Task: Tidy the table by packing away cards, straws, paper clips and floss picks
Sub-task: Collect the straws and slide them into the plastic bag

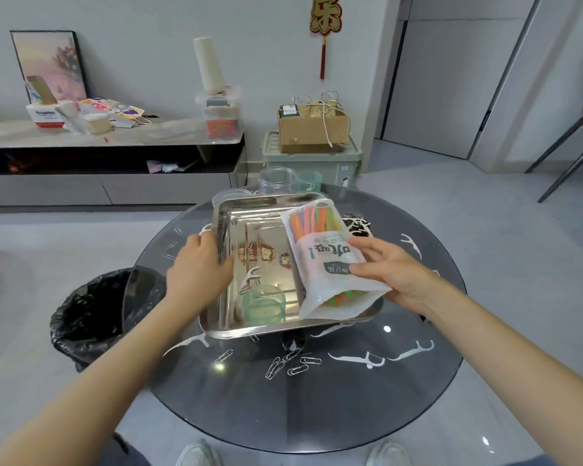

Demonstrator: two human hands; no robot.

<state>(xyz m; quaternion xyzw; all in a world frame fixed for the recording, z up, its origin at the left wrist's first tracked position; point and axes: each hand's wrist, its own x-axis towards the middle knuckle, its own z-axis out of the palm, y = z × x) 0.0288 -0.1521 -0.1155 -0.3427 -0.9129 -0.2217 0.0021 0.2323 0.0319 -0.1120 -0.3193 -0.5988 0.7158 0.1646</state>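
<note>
A shiny steel tray (236,326) sits on the round dark glass table (317,408). My left hand (199,260) grips the tray's left rim. My right hand (389,269) holds a white bag of coloured straws (323,250) that lies over the tray's right side. Inside the tray are a green cup (265,302), a floss pick (249,277) and a paper clip. Loose paper clips (286,363) lie near the front of the table, with white floss picks (360,358) to their right. A pile of floss picks (357,225) lies behind the bag.
A clear jar (276,179), a green cup (308,183) and a clear lid (228,196) stand at the table's far edge. A bin with a black bag (91,314) is left of the table. A green crate (313,163) bearing a cardboard box stands beyond.
</note>
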